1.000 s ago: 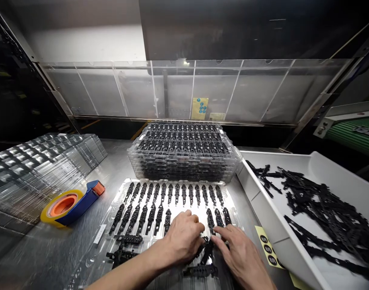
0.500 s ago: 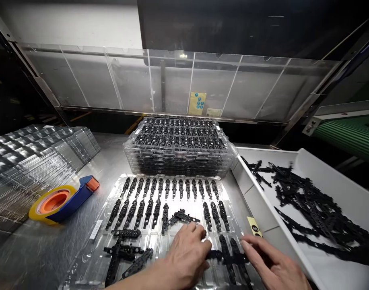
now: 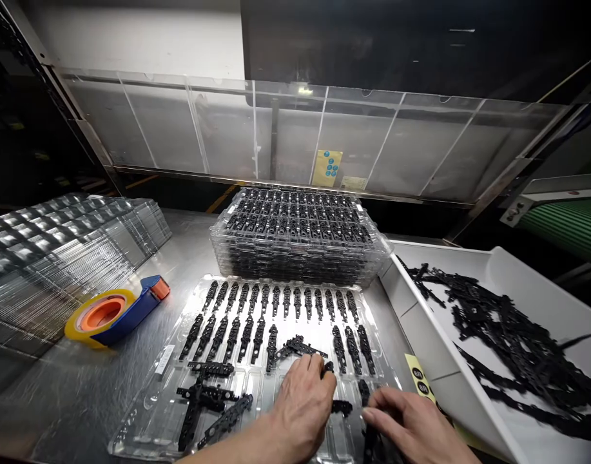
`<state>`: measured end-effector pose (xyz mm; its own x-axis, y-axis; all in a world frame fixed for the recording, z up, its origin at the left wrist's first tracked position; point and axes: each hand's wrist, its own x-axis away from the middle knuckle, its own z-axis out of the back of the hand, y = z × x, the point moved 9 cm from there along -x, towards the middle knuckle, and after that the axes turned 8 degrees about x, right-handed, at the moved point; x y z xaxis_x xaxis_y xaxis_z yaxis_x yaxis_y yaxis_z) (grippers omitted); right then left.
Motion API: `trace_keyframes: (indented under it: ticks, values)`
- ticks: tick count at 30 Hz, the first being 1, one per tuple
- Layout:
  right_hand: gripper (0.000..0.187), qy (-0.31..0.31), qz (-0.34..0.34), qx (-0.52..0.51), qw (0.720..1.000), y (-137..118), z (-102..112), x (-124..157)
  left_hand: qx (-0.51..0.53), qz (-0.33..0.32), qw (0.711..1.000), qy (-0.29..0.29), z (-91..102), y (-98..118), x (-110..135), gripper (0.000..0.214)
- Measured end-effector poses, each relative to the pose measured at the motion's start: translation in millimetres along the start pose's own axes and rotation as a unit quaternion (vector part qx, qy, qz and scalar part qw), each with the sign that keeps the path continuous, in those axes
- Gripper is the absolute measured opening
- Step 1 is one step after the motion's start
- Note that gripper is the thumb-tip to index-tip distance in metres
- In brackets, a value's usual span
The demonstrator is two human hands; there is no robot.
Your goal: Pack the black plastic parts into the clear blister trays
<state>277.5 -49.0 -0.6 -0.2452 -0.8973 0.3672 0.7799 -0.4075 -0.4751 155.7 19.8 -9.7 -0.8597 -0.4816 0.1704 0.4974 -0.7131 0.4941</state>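
A clear plastic tray (image 3: 145,412) lies before me, its two far rows holding slim black plastic parts (image 3: 220,338) upright in slots, with a gap in the second row. Over the middle of it is my left hand (image 3: 302,399), fingers curled down; the end of one black plastic part (image 3: 328,368) shows at its fingertips. My right hand (image 3: 411,419) pinches another black part (image 3: 367,425) at the tray's near right, largely covered by the fingers. Loose black parts (image 3: 227,419) lie crosswise on the near left slots, and more (image 3: 300,347) rest in the gap.
Behind the tray stands a stack of filled trays (image 3: 295,258). To the right, a white bin (image 3: 474,380) holds a heap of black parts. On the left are a stack of clear trays (image 3: 82,245) and a tape dispenser (image 3: 125,328). A clear panel (image 3: 290,135) hangs behind.
My right hand has moved left and closed over the black parts at the near right. A part end now shows at my left fingertips. The whole view has shifted slightly right.
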Motion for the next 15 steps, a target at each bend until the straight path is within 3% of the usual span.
trace_keyframes:
  ticks: [6, 10, 15]
  values:
    - [0.028, 0.105, 0.004, 0.019, 0.994, 14, -21, -18, 0.041, 0.036, 0.998, -0.01, -3.0, -3, -6, 0.038]
    - [0.046, 0.185, 0.067, 0.047, 0.979, 21, -34, -10, 0.087, 0.073, 0.994, 0.002, -0.2, -12, -2, 0.041]
    - [0.037, 0.267, 0.171, 0.157, 0.935, 2, -36, 0, 0.202, 0.069, 0.974, 0.072, 16.4, -26, 12, 0.044]
